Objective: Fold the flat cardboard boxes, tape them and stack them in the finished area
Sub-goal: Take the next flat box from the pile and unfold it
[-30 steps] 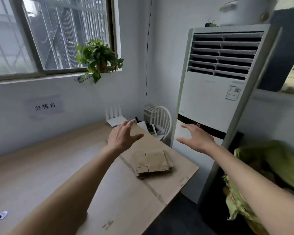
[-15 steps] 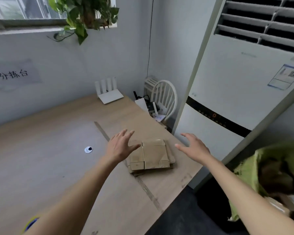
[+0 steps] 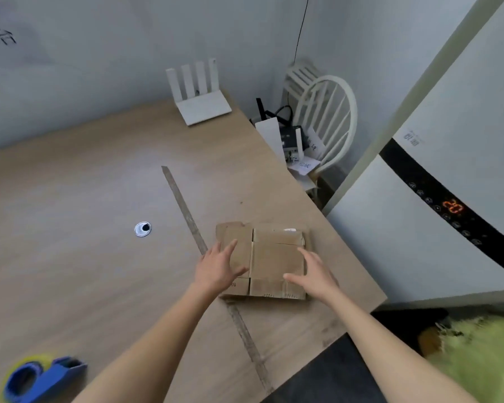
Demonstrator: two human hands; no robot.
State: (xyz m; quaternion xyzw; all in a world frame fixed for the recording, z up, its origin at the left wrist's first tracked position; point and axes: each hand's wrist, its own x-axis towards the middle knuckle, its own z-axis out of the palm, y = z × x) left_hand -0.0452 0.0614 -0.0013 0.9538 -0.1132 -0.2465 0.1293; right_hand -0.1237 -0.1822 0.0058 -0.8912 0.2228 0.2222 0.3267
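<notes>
Cardboard boxes, brown and flattened, lie in a small stack (image 3: 269,257) near the right edge of the pale wooden counter (image 3: 70,271), just right of a long strip of worn tape (image 3: 186,216) that runs diagonally across the surface. Both bare hands are spread above this stack. The left hand (image 3: 220,267) is over its left part, fingers (image 3: 230,248) straight and fanned, thumb pointing toward the middle; whether the palm actually touches the cardboard cannot be told. The right hand (image 3: 314,273) is over the right part, fingers likewise extended and loose, gripping nothing, thumb reaching inward along the near flap. Both forearms stretch in from the bottom of the view.

At the near left corner of the counter sits a blue tape dispenser with a yellowish roll (image 3: 38,379), blurred. A round silver cable grommet (image 3: 142,229) is set into the surface well left of the stack. A white router with four upright antennas (image 3: 200,94) stands against the far wall. Beyond the counter's right end a white spindle-back chair (image 3: 329,117) holds small dark devices and papers. A tall white floor air conditioner (image 3: 448,170) with a black control band and orange digits fills the right side, and a yellow-green fabric heap (image 3: 477,359) lies at the lower right.
</notes>
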